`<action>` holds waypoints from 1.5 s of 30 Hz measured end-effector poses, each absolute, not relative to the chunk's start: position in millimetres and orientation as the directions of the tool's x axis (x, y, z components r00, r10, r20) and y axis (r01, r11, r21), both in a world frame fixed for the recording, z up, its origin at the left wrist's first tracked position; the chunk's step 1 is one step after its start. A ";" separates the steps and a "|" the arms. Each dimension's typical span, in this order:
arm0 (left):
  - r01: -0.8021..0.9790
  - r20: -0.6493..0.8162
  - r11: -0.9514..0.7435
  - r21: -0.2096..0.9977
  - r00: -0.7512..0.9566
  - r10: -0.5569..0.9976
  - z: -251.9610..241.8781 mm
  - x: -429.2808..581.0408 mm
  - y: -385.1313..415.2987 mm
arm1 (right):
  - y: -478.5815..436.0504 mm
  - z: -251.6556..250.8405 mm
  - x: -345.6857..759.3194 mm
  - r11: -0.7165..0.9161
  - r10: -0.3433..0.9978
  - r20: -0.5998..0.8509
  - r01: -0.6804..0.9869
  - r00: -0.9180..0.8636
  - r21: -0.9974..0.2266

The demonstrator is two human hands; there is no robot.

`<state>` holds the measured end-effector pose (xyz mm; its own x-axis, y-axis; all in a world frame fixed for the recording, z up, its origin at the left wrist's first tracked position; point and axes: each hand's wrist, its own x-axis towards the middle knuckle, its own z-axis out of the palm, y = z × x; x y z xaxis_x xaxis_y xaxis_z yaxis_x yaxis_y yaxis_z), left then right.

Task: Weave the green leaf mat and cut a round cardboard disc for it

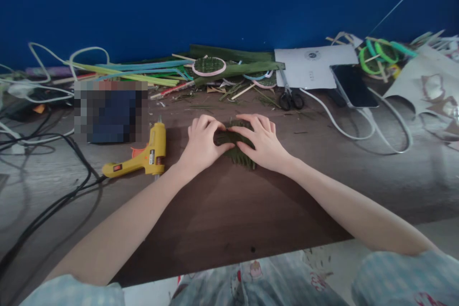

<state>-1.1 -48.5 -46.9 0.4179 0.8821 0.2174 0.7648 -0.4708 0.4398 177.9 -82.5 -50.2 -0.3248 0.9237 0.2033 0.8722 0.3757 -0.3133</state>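
Pinching the green leaf-strip piece (244, 158) with both grips, left hand (201, 142) and right hand (264, 144), thumbs close together. I log it between the hands, over the table (215, 220); contact with the surface, I cannot tell. Yellow glue gun (157, 146) lies leftward; scissors (291, 100) lie beyond the right hand.

A deep blue wall (229, 0) stands behind a brown table (222, 229), with probably pale floor (342, 259) below.
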 end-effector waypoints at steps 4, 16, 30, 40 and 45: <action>0.766 0.220 -0.472 0.436 0.418 0.881 -48.3 -1.8 -47.8 | -82.6 -50.2 177.6 0.375 0.924 0.207 0.875 -0.323 -0.307; 0.760 0.203 -0.452 0.467 0.405 0.891 -46.9 -1.0 -47.0 | -81.4 -52.0 180.1 0.326 0.937 0.275 0.824 -0.216 -0.463; 0.735 0.246 -0.495 0.464 0.430 0.869 -44.7 -5.8 -45.4 | -80.5 -55.0 181.1 0.326 0.930 0.319 0.814 -0.184 -0.480; 0.712 0.255 -0.453 0.537 0.375 0.891 -45.1 -6.0 -41.4 | -80.6 -55.4 180.9 0.324 0.928 0.327 0.818 -0.178 -0.476; 0.713 0.253 -0.438 0.547 0.358 0.899 -42.7 -5.7 -40.5 | -82.6 -52.8 180.7 0.358 0.915 0.340 0.827 -0.217 -0.433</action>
